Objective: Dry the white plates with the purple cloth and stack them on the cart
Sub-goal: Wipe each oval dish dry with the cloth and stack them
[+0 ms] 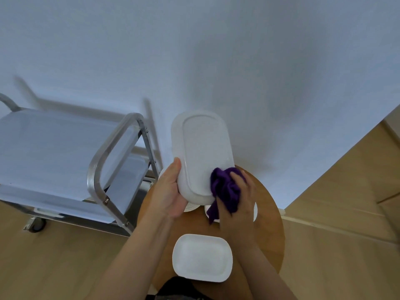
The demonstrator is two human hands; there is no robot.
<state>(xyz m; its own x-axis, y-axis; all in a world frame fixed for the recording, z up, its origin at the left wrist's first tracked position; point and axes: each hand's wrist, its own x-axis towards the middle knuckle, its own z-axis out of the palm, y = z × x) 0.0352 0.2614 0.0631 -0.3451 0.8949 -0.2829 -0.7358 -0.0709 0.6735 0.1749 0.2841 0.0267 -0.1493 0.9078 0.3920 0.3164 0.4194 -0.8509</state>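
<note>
Cart (65,148) at nine o'clock: top shelf bare, nothing stacked yet. Left hand (171,191) grips the oblong white plate (203,152) by its near end, tilted above the round desk (268,213). Right hand (238,202) clutches the purple cloth (225,187) against its lower rim. Drying underway. Rounded plate (202,257) waits at six o'clock. Next, judged: finish wiping, then carry leftward.

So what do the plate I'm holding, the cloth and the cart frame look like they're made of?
The long plate looks like glazed ceramic, possibly melamine: plain white with a soft sheen and a moulded rim. The purple cloth seems a plush fabric such as microfibre, bunching in soft, fuzzy folds. The cart frame appears to be polished metal tubing, bright and reflective.
</note>
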